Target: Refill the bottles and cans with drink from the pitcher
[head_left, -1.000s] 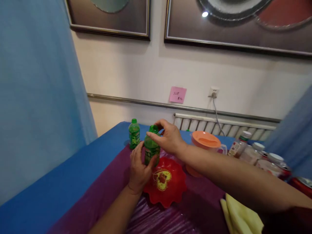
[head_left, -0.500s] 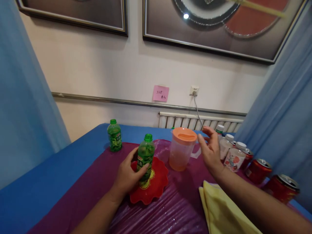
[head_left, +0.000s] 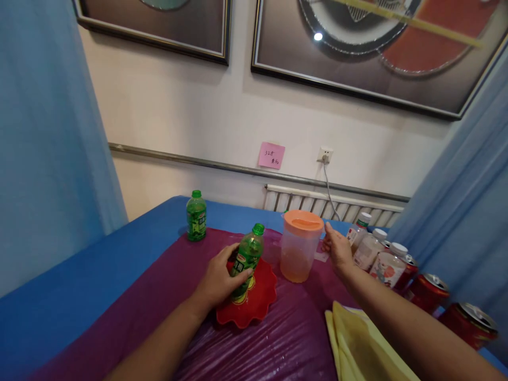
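My left hand point(head_left: 222, 278) is wrapped round a green plastic bottle point(head_left: 250, 246) with a green neck. The bottle leans to the right over a red scalloped plate point(head_left: 260, 304) with yellow markings. At the right side of a clear plastic pitcher point(head_left: 296, 259), my right hand point(head_left: 337, 247) has its fingers curled round the handle, thumb uppermost. An orange lid point(head_left: 304, 220) covers the pitcher, and some orange-brown liquid lies in its bottom. The pitcher stands upright to the right of the plate.
Another green bottle point(head_left: 196, 217) stands at the back left. Several clear bottles with white caps point(head_left: 389, 264) and red cans point(head_left: 426, 291) line the right side. A folded yellow cloth point(head_left: 357, 338) lies under my right forearm. Purple plastic sheeting point(head_left: 286, 344) covers part of the blue table point(head_left: 79, 280).
My right hand has lowered to the pitcher's handle, its fingers closing from spread to curled. The bottle in my left hand has tipped to the right. The camera view has shifted slightly.
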The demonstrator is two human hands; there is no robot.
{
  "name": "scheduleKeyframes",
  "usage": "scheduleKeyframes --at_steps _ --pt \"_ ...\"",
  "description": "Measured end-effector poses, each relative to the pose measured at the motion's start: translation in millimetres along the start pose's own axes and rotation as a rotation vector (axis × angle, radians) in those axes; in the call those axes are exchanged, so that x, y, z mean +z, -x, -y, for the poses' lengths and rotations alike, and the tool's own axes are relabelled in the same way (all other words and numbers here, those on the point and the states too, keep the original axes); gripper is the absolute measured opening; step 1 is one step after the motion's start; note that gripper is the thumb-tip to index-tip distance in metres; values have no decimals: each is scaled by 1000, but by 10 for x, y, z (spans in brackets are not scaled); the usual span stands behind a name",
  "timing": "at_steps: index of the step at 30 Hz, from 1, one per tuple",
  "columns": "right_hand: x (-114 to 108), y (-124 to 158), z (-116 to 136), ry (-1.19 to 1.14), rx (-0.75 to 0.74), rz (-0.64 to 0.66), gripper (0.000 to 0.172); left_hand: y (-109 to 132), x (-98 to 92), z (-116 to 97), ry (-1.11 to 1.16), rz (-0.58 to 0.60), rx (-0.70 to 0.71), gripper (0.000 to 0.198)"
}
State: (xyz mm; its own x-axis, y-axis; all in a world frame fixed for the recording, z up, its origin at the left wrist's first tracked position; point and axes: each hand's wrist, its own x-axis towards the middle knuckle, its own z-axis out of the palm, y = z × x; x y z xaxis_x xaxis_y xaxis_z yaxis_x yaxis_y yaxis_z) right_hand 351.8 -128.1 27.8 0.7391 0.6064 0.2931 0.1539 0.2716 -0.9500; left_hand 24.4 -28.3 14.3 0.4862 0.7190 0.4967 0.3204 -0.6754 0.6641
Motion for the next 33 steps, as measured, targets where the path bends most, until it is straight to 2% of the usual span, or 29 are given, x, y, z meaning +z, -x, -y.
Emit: scheduleKeyframes --at_steps 4,9,13,19,24,33 --pt "48 -119 273 7 -10 30 66 16 -5 -34 2 15 -2 59" --pt "0 -302 740 68 -62 113 62 40 -6 -60 0 37 -5 59" --pt "-13 -401 1107 250 -186 226 56 55 7 -35 -64 6 19 61" --pt "111 -401 1560 513 -384 338 58 84 35 -5 -55 -5 49 64" --pt "234 -380 1769 611 -491 395 61 93 26 -31 -41 32 46 65" --pt "405 -352 1907 618 -539 461 65 114 12 -48 -17 32 67 65"
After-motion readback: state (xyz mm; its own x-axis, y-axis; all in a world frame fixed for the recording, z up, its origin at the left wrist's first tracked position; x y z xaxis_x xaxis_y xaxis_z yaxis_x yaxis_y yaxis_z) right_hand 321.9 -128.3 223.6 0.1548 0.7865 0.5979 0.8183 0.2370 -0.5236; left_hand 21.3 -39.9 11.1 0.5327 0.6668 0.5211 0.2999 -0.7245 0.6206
